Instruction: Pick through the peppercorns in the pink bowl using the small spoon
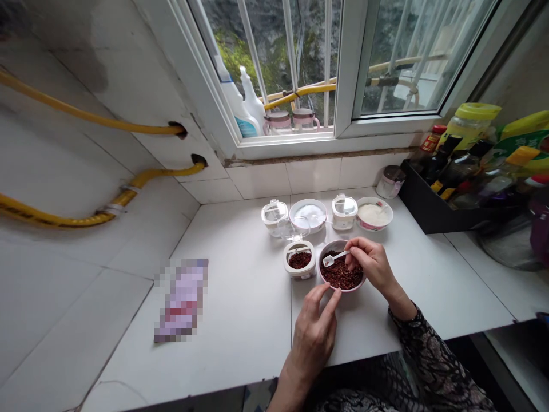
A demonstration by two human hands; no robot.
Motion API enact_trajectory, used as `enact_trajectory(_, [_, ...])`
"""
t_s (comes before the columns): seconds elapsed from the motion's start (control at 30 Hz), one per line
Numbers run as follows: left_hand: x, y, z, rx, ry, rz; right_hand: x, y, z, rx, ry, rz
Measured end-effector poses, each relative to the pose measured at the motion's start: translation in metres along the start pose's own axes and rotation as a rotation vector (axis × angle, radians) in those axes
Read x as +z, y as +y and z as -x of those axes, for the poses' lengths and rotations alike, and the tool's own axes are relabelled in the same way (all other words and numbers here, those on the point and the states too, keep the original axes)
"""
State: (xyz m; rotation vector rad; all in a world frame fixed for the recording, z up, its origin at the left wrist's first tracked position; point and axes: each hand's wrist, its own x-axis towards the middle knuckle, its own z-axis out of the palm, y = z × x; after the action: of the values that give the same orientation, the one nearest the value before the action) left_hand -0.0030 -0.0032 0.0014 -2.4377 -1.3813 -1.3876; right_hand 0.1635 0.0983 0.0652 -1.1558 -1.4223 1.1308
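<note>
White counter (240,320): right hand (372,264) pinches spoon (329,261) over bowl (350,290); left hand (314,332), fingers parted, touches 7 o'clock rim. Scooping, seemingly; calls for level spoon.

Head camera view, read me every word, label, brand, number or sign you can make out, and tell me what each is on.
No text can be read for certain.
Red-capped bottle: label, too small and blurred.
Green and yellow bag: pale marks, too blurred.
Spray bottle: blue label, too blurred.
Lower yellow hose: dark markings, too small.
Purple slip: pixelated, nothing readable.
</note>
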Motion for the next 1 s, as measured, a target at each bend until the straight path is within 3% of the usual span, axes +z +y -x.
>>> enact_trajectory(0.2, [0.000,0.000,0.000,0.005,0.003,0.000,-0.002,-0.003,-0.001,0.034,-0.002,-0.097])
enact_trajectory(0.3, [-0.001,-0.001,0.000,0.007,-0.003,-0.001,0.004,-0.005,0.003,-0.030,0.009,-0.094])
enact_trajectory(0.4, [-0.001,-0.001,0.000,0.005,-0.012,-0.003,0.015,-0.007,0.007,-0.215,-0.001,0.036])
enact_trajectory(0.53, [0.000,-0.001,0.001,0.010,0.005,-0.007,0.027,-0.009,0.009,-0.587,-0.146,0.371])
enact_trajectory(0.6, [0.000,-0.001,0.001,0.014,0.014,-0.004,0.027,-0.009,0.010,-0.676,-0.190,0.435])
enact_trajectory(0.7, [0.000,-0.001,0.000,0.016,0.004,0.005,0.018,-0.009,0.011,-0.625,-0.094,0.385])
enact_trajectory(0.83, [-0.001,0.000,0.000,0.015,-0.002,0.009,0.002,-0.006,0.009,-0.416,0.054,0.302])
enact_trajectory(1.0, [0.000,0.000,0.000,0.012,-0.004,0.016,-0.002,0.002,0.003,-0.263,-0.032,0.424])
